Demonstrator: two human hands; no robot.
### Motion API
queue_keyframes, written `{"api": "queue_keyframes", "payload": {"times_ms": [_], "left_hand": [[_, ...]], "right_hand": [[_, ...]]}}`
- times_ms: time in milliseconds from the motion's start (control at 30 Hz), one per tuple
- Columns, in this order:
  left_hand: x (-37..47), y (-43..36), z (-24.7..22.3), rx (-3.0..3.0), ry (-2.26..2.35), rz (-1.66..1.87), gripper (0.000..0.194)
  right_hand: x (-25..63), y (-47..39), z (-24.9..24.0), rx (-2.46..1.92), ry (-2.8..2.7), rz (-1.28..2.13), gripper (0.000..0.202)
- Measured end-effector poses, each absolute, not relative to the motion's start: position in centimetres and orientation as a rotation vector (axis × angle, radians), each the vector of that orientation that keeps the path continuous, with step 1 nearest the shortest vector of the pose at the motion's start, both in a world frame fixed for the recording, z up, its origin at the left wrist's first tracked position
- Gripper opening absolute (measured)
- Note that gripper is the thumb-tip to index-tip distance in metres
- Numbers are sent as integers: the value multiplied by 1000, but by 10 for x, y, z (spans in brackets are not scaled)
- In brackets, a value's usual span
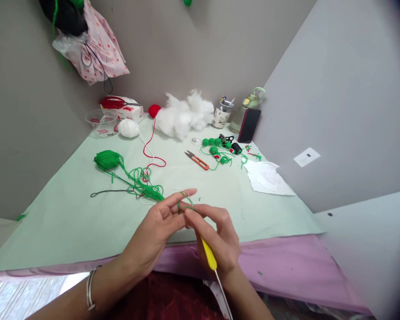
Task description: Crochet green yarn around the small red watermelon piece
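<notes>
Green yarn point(179, 207) is strung round the fingers of the left hand point(163, 222); whether they pinch it is hidden. The right hand's point(220, 229) fingers grip a yellow-handled hook point(209, 255), above the worktop's point(253, 218) near edge. Just beyond the left hand lies a green tangle point(146, 189); farther off, orange snips point(198, 161), small green balls point(214, 150), white stuffing point(183, 116) and an upright phone point(249, 126)

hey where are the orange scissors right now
In the head view, the orange scissors lie on the table beyond the right hand, just left of the green balls.
</notes>
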State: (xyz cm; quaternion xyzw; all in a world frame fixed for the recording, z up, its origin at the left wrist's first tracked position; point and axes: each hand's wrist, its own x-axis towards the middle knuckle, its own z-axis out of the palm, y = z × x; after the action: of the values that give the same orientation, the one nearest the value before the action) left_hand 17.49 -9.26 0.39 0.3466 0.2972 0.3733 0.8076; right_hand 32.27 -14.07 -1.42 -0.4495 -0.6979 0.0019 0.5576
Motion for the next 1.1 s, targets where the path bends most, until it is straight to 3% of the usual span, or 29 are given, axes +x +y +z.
{"api": "queue_keyframes", "payload": {"times_ms": [233,467,633,833,1100], "left_hand": [[170,-86,9,736,661,788,27],[170,-93,6,893,668,757,38],[167,-91,8,927,692,784,35],[165,-92,7,992,733,797,33],[165,-92,8,1047,757,841,33]], "right_hand": [[329,-132,-7,-912,-1190,622,22],[325,-131,-10,-901,-1156,754,19],[332,-131,-9,-800,-1002,955,20],[337,-137,-6,-818,-1128,886,22],[340,-146,-3,-962,-1513,440,25]]}}
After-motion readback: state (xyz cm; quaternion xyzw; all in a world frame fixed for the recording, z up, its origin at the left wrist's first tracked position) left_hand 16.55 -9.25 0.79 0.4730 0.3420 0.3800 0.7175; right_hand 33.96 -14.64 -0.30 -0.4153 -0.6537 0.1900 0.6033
